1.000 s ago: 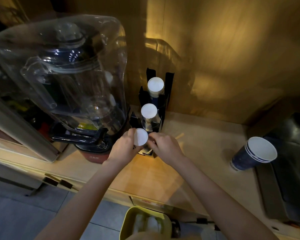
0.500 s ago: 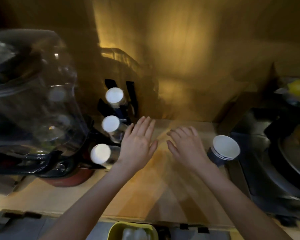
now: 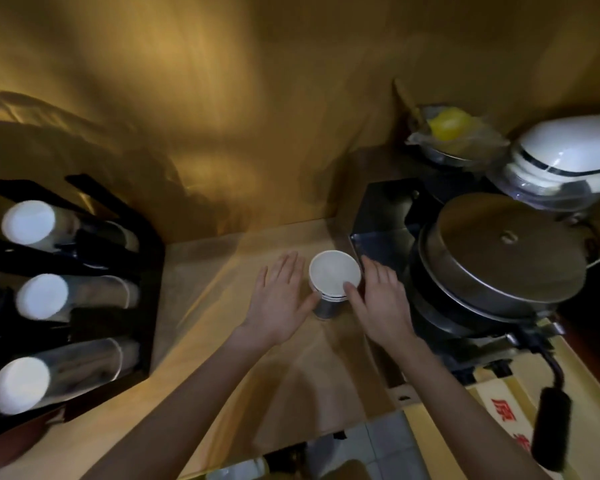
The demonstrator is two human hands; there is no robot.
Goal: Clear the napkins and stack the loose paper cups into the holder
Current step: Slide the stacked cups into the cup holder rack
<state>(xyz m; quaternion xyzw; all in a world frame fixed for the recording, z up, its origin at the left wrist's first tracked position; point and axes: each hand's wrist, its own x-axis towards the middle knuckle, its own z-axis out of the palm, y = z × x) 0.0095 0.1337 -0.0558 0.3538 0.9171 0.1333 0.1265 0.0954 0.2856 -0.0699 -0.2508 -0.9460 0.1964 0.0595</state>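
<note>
A short stack of dark paper cups with white insides stands upright on the wooden counter, mid-frame. My left hand is flat and spread just left of the stack, its thumb against the cups' side. My right hand is on the stack's right, fingers straight, thumb resting on the near rim. The black cup holder stands at the far left with three tubes of stacked cups, white bottoms towards me. No napkins are in view.
A lidded metal pan with a black handle sits close to my right hand. Behind it are a dark metal box, a white appliance and a bowl holding something yellow. The wall is close behind.
Both hands left the holder's front tube and travelled right across the counter. They now flank the loose cup stack, and the view has swung right with them.
</note>
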